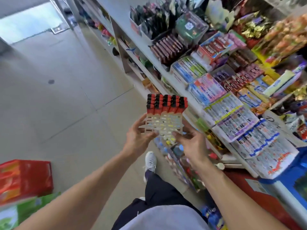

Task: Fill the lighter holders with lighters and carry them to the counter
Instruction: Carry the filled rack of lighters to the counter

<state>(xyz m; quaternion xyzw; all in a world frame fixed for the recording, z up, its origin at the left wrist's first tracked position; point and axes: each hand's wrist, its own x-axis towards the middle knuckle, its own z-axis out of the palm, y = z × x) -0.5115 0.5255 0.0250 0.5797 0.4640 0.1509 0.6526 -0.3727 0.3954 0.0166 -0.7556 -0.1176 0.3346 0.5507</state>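
From the head camera, both hands carry a white plastic lighter holder (pixel 163 124) out in front, above the tiled floor (pixel 66 97) beside the sweets shelf (pixel 216 90). The left hand (pixel 138 138) pinches its left edge, and the right hand (pixel 191 143) grips its near right corner. Red lighters (pixel 166 103) fill only the far rows; the near slots look empty. The holder tilts, so a jolt mid-stride could likely shake lighters loose.

Both hands carry a lighter holder past shop shelves

The left hand (pixel 138 138) and right hand (pixel 191 143) grip the clear holder (pixel 163 125) at its near corners; red lighters (pixel 166 103) fill its far rows, beside stocked shelves (pixel 216 90).
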